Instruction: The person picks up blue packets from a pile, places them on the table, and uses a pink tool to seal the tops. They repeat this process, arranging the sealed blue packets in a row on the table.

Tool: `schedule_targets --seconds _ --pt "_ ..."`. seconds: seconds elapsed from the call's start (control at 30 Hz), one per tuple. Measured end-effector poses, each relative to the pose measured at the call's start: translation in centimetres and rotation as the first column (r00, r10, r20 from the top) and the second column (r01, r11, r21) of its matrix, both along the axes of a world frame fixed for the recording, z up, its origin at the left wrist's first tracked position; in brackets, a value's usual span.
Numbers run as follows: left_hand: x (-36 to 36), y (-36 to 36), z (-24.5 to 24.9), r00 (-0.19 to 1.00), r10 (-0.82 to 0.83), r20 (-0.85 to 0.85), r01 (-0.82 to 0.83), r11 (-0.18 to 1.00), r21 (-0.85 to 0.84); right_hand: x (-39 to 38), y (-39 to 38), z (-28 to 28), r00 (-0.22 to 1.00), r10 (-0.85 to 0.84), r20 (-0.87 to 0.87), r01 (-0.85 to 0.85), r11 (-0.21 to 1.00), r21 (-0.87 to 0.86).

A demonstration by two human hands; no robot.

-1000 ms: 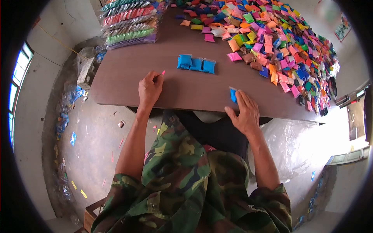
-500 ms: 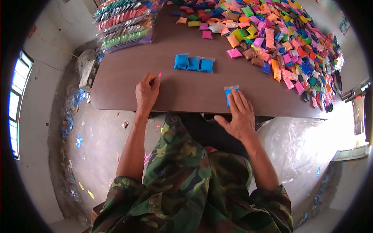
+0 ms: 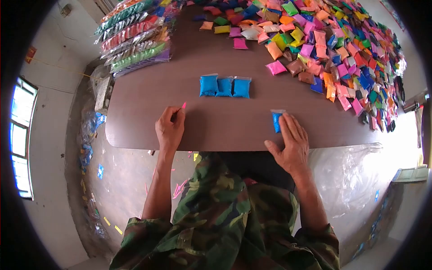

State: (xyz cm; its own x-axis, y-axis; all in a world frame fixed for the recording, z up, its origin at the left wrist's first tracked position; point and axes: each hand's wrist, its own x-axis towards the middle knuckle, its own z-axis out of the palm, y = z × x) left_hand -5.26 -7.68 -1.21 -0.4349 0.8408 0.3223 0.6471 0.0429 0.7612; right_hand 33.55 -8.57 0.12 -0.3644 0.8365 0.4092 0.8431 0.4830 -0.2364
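Observation:
My left hand [image 3: 170, 128] is closed in a pinch over the left part of the table. A small pink pointed piece [image 3: 184, 105] sticks up from between its fingertips; most of it is hidden. With fingers stretched out, my right hand [image 3: 292, 141] lies partly over a small blue packet [image 3: 276, 122] near the table's front edge, covering its right side. Farther back, between the two hands, three more blue packets lie side by side: a left one [image 3: 209, 85], a middle one [image 3: 224, 87] and a right one [image 3: 242, 87]. The left and middle ones touch.
A large heap of small coloured packets [image 3: 310, 49] covers the back right of the brown table [image 3: 144, 103]. Stacked clear bags of coloured packets [image 3: 135, 40] stand at the back left. Clear plastic sheeting [image 3: 342, 180] lies below the table on the right, and pink scraps [image 3: 180, 188] lie on the floor.
The view has tilted, so the table sits lower in it. The right hand and the blue packet under it have shifted slightly right. The left hand keeps its pinch on the pink piece.

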Motion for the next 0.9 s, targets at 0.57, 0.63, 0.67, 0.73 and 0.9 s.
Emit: schedule_targets --seconds 0.57,0.63,0.67,0.73,0.9 --pt "0.3 -0.6 1.3 0.998 -0.018 0.058 0.020 0.999 -0.031 -0.3 -0.2 3.7 0.985 0.090 0.145 -0.071 0.989 -0.130" --pt "0.3 -0.2 1.1 0.998 -0.019 0.068 0.021 0.999 -0.031 -0.5 -0.5 2.4 0.986 0.092 0.141 -0.063 0.979 -0.193" --pt "0.3 -0.3 1.4 0.995 -0.017 0.094 0.024 0.997 -0.072 -0.4 -0.5 2.4 0.989 0.076 0.130 -0.049 0.978 -0.202" --pt "0.3 -0.3 2.0 0.995 -0.002 0.103 0.014 0.993 -0.117 0.0 0.2 2.5 0.993 0.067 0.095 -0.045 0.974 -0.223" --pt "0.0 -0.1 1.3 0.998 0.012 0.068 -0.003 0.993 -0.118 -2.1 0.1 3.0 0.997 0.070 0.027 -0.061 0.967 -0.246"
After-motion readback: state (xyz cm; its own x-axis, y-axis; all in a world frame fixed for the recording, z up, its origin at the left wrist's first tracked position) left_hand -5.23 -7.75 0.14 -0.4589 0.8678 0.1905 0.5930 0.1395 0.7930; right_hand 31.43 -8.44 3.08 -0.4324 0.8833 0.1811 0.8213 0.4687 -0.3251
